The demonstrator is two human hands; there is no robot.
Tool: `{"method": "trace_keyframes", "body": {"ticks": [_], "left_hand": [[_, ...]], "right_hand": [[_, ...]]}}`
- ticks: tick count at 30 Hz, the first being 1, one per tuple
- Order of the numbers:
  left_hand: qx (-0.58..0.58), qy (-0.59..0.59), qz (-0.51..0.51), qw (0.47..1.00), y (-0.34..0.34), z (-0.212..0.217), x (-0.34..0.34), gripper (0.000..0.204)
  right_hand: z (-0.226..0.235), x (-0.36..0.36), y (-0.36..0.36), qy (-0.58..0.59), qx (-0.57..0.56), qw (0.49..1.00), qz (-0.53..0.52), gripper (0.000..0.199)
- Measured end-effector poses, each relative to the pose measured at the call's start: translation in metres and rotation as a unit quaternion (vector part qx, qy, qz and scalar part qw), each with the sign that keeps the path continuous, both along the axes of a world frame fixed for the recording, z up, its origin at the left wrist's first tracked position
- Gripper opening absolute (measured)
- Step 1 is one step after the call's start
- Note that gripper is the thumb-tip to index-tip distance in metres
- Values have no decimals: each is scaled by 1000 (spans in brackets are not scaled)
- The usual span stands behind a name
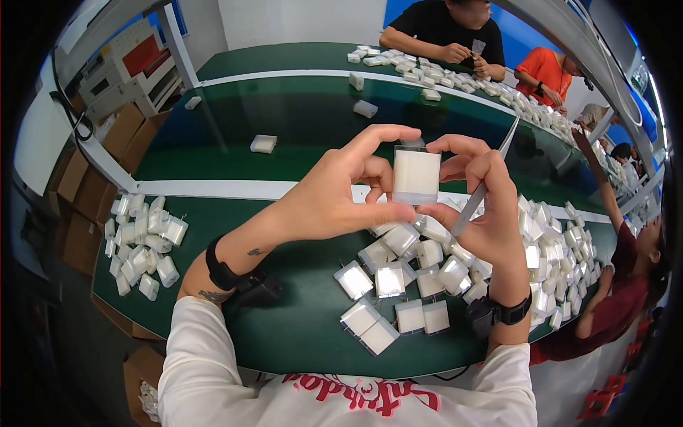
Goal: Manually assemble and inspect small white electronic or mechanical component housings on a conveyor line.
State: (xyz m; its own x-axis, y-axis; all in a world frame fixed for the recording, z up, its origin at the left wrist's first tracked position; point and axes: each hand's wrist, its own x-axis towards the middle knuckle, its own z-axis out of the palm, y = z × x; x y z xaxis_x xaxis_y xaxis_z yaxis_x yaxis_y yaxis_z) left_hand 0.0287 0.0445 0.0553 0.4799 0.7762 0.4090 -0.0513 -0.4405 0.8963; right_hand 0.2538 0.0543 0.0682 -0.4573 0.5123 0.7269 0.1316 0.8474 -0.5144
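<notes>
I see a white square plug adapter (416, 175) held up at chest height above the green table (299, 334), pinched between both hands. My left hand (334, 196) closes on it from the left — thumb along its lower edge, index finger arched over its top. My right hand (484, 206) meets it from the right, fingertips curled against its upper right edge, and the same hand also keeps a slim grey pen-like tool (475, 203) clamped slantwise under its fingers. Both hands are closed on the adapter; neither is spread open.

Just below the hands lies a loose heap of similar white adapters (398, 277), some flat with prongs showing, running into a thicker heap (555, 256) to the right. A smaller pile of wrapped white pieces (142, 242) sits well apart at the table's left end. I wear a black wristband (220, 269) on the left wrist and a black watch (498, 313) on the right.

Beyond a white rail, a darker green belt (299, 121) carries a few scattered adapters. Across it a person in black (445, 32) handles one, and another in dark red (626, 285) reaches in from the right.
</notes>
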Motion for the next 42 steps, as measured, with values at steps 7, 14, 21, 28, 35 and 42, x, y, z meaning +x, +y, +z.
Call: {"method": "trace_keyframes", "body": {"ticks": [7,14,21,28,35,42], "left_hand": [[128,148,117,974,30,-19,-1,56],[-18,401,175,899,147,-78,-60,82],[40,519,382,764,257,-98,-60,85],[73,460,383,798,256,-109,-48,74],[249,182,229,923,85,-19,17,60],[346,161,194,904,14,7,7,56]], "right_hand": [[-2,7,2,-114,13,983,-144,48],[13,23,7,-81,60,974,-203,54],[14,27,13,-53,66,979,-187,48],[15,26,10,-113,60,969,-213,45],[13,25,9,-119,85,967,-209,41],[4,7,4,-78,93,989,-90,46]]}}
